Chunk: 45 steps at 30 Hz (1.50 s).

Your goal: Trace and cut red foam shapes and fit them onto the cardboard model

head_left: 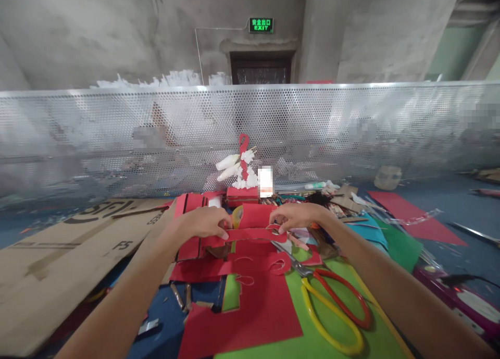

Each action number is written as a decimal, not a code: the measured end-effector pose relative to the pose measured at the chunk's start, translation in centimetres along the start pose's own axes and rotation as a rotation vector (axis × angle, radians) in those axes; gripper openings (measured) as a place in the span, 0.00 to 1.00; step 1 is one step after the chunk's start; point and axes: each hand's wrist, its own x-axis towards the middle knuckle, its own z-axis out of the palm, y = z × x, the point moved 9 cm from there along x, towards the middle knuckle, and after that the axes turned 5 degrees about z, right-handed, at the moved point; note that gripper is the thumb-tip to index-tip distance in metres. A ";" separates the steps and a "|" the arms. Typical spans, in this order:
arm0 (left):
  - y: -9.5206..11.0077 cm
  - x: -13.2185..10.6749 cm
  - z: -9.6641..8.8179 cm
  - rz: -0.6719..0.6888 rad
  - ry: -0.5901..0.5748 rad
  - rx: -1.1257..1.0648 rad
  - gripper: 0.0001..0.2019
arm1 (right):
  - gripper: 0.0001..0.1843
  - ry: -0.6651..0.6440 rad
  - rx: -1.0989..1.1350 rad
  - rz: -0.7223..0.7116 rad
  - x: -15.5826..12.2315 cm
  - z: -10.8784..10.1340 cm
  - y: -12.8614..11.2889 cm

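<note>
My left hand point(201, 223) and my right hand point(299, 215) each pinch one end of a narrow red paper strip point(252, 234), held level just above the table. Behind the strip stands a red paper roll point(255, 215) with a yellow tape roll point(236, 217) at its left end. Under the strip lie red paper sheets point(250, 307) with curved cut-outs and a green sheet point(332, 343). Scissors point(332, 301) with one red and one yellow handle rest on the green sheet, below my right hand.
A red and white paper model point(242, 174) stands on a red box behind my hands. Flattened cardboard point(58, 260) lies at left. Coloured paper sheets point(390, 234), scraps and tools crowd the right side. A perforated metal screen point(351, 130) closes off the far edge of the table.
</note>
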 end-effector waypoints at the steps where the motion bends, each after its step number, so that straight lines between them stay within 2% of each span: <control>1: 0.0 0.0 0.0 -0.002 0.001 -0.001 0.14 | 0.19 0.000 -0.006 -0.005 0.0 0.0 -0.1; 23: 0.2 0.0 0.0 -0.002 -0.008 0.009 0.15 | 0.21 -0.041 -0.003 -0.007 -0.2 0.1 0.1; 39: 0.2 0.0 0.0 0.003 -0.007 0.023 0.16 | 0.22 -0.030 -0.086 -0.015 0.1 0.2 0.7; 45: -0.1 0.1 -0.3 0.017 0.034 0.040 0.15 | 0.21 -0.026 -0.080 -0.019 0.1 0.2 0.7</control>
